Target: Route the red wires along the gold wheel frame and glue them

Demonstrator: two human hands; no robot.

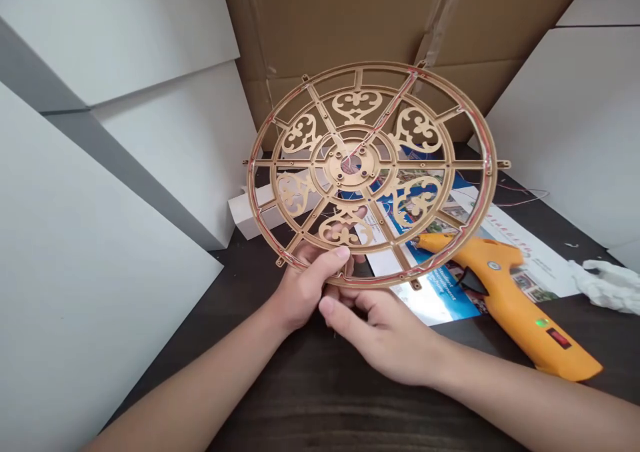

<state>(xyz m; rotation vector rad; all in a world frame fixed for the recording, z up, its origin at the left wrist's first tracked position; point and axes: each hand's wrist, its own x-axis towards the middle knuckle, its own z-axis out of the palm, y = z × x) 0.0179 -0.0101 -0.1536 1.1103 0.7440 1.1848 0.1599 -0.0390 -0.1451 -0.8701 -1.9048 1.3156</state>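
Note:
A round gold openwork frame (393, 165), like a wheel with spokes and scroll ornaments, is held up tilted before me. Red and white wires run inside its outer rim and along one spoke to the hub. My left hand (313, 282) grips the near edge, thumb on top and fingers behind the openwork. Just right of it, my right hand (390, 332) is curled against the underside of the near rim, its fingertips partly hidden. To the right, beyond my right forearm, lies a yellow glue gun (505, 292) with a green light lit, its nozzle behind the frame.
Printed leaflets (455, 292) lie on the dark table (310, 399) under the frame. A long white box (250, 215) sits behind it at left. Crumpled tissue (610, 285) is at far right. White boxes (165, 145) wall both sides, with cardboard (340, 19) at the back.

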